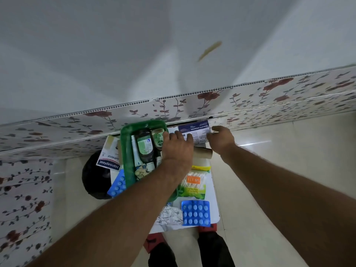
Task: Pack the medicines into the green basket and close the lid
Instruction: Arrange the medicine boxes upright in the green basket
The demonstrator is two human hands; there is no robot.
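Observation:
The green basket (126, 149) stands on a small white table (214, 205) and holds two green-labelled bottles (145, 146) and small tubes. Just right of the basket, against the wall, lies a blue-and-white medicated dressings box (194, 129). My left hand (177, 149) reaches over the basket's right edge, its fingers on the left part of that box. My right hand (221, 139) grips the box's right end. Loose on the table lie a blue blister pack (195, 212), a second blue blister pack (117, 184), a Hansaplast box (108, 160), a cotton swab pack (192, 185) and a foil strip (169, 214).
A cardboard roll (202, 152) and a yellow packet (200, 167) lie under my left wrist. A black round object (92, 176) sits left of the table. A floral wall panel (250, 99) runs right behind the basket. My feet (212, 247) stand at the table's near edge.

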